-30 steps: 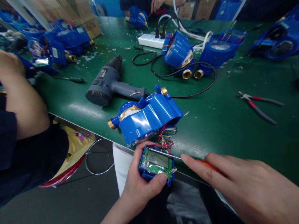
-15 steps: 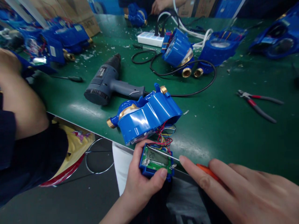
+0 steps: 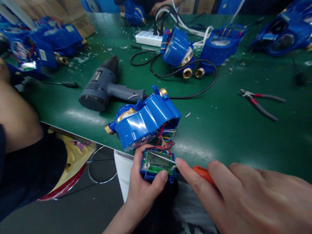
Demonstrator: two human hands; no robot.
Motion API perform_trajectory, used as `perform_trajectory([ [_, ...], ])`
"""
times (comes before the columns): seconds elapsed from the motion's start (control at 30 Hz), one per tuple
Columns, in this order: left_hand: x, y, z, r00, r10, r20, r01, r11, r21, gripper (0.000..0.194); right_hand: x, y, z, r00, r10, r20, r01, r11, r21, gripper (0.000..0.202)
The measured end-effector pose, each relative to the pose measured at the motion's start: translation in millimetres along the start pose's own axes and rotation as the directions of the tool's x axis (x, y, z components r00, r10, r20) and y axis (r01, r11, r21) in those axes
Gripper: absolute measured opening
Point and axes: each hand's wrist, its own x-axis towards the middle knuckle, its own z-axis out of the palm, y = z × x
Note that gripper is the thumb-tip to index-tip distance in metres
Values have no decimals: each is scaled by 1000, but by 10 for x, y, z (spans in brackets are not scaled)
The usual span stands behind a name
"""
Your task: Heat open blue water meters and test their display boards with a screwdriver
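Note:
My left hand (image 3: 143,185) grips a small blue-cased circuit board module (image 3: 158,162) with an LCD, thumb on its lower edge. In my right hand (image 3: 234,191) is a screwdriver (image 3: 202,172) with an orange handle; my forefinger stretches along its thin metal shaft. The shaft crosses the module's display, its tip near the upper left corner of the board. Thin coloured wires (image 3: 165,138) run from the module to a blue water meter (image 3: 146,122) with brass threaded ends, lying at the table's near edge. Most of the screwdriver handle is hidden by my fingers.
A grey heat gun (image 3: 104,86) lies behind the meter, its black cord looping right. Red-handled cutters (image 3: 259,102) rest at the right. Further back are a white power strip (image 3: 148,38) and more blue meters (image 3: 220,45). Another person's arm (image 3: 18,110) is at the left.
The whole scene has shifted left and slightly up in view. Both hands keep their hold, and the screwdriver shaft still lies across the module's display.

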Motion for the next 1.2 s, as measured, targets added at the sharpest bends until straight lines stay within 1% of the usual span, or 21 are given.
perform_trajectory([
  [0.07, 1, -1, -13, 1000, 0, -7, 0, 1000, 16, 40, 51, 15, -12, 1000, -3, 10, 3, 999, 38, 36],
  [0.17, -2, -4, -24, 1000, -2, -12, 2, 999, 33, 41, 112, 47, 17, 998, 61, -2, -59, 974, 220, 31],
  [0.23, -3, -7, -23, 1000, -5, -5, 5, 1000, 25, 42, 125, 80, 30, 997, 76, -5, -71, 952, 297, 31],
  [0.3, -2, -9, -19, 1000, -11, 4, 11, 1000, 11, 42, 118, 118, 15, 999, 43, 17, -46, 966, 253, 34],
  [0.37, 1, -11, -16, 1000, -17, 8, 17, 1000, 1, 41, 99, 146, -14, 999, -33, 38, 28, 991, 133, 36],
  [0.43, 6, -14, -18, 1000, -19, 12, 19, 1000, 0, 41, 82, 156, -25, 993, -108, 47, 106, 994, 31, 35],
  [0.5, 10, -19, -23, 1000, -19, 22, 19, 1000, -7, 42, 77, 150, 0, 993, -117, 22, 117, 993, 34, 30],
  [0.53, 11, -23, -27, 999, -18, 30, 18, 1000, -7, 42, 79, 144, 25, 996, -92, 8, 91, 993, 81, 30],
  [0.6, 11, -32, -35, 999, -17, 46, 17, 1000, 0, 42, 92, 135, 80, 1000, -14, 4, 12, 969, 245, 40],
  [0.67, 9, -45, -44, 998, -14, 54, 14, 1000, 14, 43, 110, 137, 113, 998, 48, 46, -62, 916, 397, 48],
  [0.7, 7, -52, -48, 998, -11, 56, 10, 1000, 20, 43, 119, 144, 116, 995, 61, 75, -87, 901, 425, 49],
  [0.73, 5, -59, -53, 998, -10, 55, 8, 1000, 24, 43, 128, 154, 110, 994, 65, 85, -95, 903, 418, 49],
  [0.8, 1, -72, -63, 999, -7, 53, 5, 999, 36, 44, 144, 182, 80, 998, 32, 57, -49, 943, 330, 45],
  [0.87, -3, -81, -73, 999, -9, 50, 6, 998, 55, 44, 154, 220, 52, 999, -50, 7, 47, 976, 211, 36],
  [0.93, -8, -83, -81, 999, -7, 46, 4, 997, 74, 44, 157, 265, 52, 992, -127, -11, 127, 984, 127, 28],
  [1.0, -11, -83, -87, 999, -7, 51, 3, 997, 80, 44, 153, 308, 82, 987, -162, -5, 161, 979, 125, 23],
  [1.03, -12, -84, -89, 998, -9, 55, 5, 997, 78, 44, 150, 325, 100, 986, -168, -21, 169, 972, 165, 22],
  [1.07, -12, -86, -90, 998, -12, 57, 8, 997, 74, 45, 149, 339, 115, 988, -155, -20, 156, 963, 220, 23],
  [1.1, -12, -89, -90, 998, -15, 56, 11, 998, 69, 45, 151, 348, 122, 992, -124, 7, 117, 953, 280, 26],
  [1.17, -13, -96, -89, 999, -17, 49, 14, 998, 68, 47, 165, 358, 108, 992, -64, 108, 21, 933, 361, 36],
  [1.2, -14, -98, -87, 999, -16, 46, 13, 997, 72, 47, 179, 362, 89, 986, -51, 161, -10, 933, 360, 40],
])
